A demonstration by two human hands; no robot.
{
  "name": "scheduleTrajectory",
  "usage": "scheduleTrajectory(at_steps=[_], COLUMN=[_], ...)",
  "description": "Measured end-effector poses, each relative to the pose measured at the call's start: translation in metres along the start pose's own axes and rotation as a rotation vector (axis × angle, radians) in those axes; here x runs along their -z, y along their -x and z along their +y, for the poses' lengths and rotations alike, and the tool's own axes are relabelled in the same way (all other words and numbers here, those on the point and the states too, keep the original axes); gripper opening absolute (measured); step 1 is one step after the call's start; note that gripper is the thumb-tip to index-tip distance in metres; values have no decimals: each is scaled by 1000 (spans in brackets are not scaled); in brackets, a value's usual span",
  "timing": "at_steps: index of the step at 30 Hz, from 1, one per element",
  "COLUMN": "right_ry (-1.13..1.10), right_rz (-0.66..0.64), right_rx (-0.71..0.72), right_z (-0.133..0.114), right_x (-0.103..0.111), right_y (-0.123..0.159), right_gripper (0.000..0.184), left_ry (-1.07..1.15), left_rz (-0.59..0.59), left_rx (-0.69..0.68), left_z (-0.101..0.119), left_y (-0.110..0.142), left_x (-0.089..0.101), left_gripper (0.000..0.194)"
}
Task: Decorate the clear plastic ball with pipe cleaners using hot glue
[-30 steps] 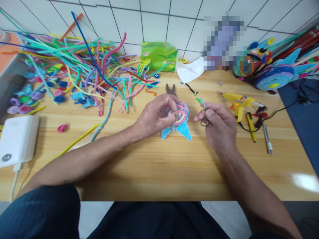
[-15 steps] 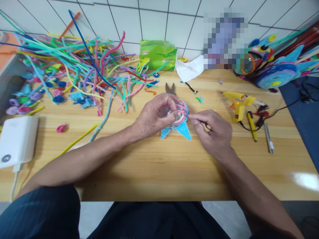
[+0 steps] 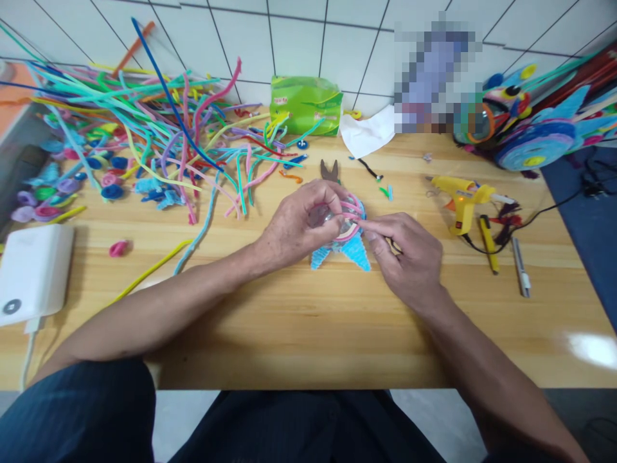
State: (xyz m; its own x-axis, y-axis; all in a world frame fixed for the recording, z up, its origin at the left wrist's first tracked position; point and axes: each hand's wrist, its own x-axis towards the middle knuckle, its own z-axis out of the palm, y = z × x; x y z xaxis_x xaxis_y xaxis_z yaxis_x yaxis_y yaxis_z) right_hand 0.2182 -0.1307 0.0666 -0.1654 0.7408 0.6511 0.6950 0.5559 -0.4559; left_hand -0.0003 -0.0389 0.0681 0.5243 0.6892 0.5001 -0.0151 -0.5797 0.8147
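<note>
A small craft made of pink and light-blue pipe cleaners around a clear round body (image 3: 355,207) sits in the middle of the table. Two pointed blue pieces (image 3: 355,253) stick out from its near side. My left hand (image 3: 308,215) is closed on its left part, with thumb and fingertips pinched at the pink strands. From the right, my right hand (image 3: 407,257) grips a thin dark tool (image 3: 356,222), its tip touching the pink rim; most of the tool is hidden by the fingers. Just behind the craft lie pliers (image 3: 330,171) with their jaws apart.
A heap of coloured pipe cleaners (image 3: 159,122) spreads over the left back. To the right lie a yellow glue gun (image 3: 463,199) with a cord, a yellow cutter (image 3: 488,244) and a grey cutter (image 3: 520,267). A white power bank (image 3: 36,273) stands at left, a green packet (image 3: 306,106) behind.
My right hand has shifted slightly left, bringing the tool's tip further in over the pink rim. My left hand and the craft have hardly moved.
</note>
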Motion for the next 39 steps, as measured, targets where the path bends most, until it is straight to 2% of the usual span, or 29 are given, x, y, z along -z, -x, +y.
scheduleTrajectory(at_steps=[13, 21, 24, 29, 33, 36, 39], right_ry=[-35, -44, -97, -217, -326, -403, -429], right_rz=[-28, -1, 89, 267, 281, 278, 296], right_rx=[-46, -136, -213, -406, -531, -627, -652], right_z=[-2, -5, 1, 26, 38, 38, 36], right_x=[-1, -1, 1, 3, 3, 2, 2], right_y=[-2, 0, 4, 4, -2, -3, -2], right_gripper=[35, 25, 20, 13, 7, 6, 5], left_ry=[40, 66, 153, 249, 249, 237, 217], left_rz=[7, -16, -49, -106, -120, -116, -119], left_rx=[19, 66, 96, 80, 65, 46, 28], left_z=[1, 1, -2, -9, -9, -8, -6], left_y=[0, 0, 1, 5, 7, 6, 5], left_x=[-2, -1, -1, -2, -2, -2, -2], left_gripper=[20, 26, 32, 30, 31, 30, 29])
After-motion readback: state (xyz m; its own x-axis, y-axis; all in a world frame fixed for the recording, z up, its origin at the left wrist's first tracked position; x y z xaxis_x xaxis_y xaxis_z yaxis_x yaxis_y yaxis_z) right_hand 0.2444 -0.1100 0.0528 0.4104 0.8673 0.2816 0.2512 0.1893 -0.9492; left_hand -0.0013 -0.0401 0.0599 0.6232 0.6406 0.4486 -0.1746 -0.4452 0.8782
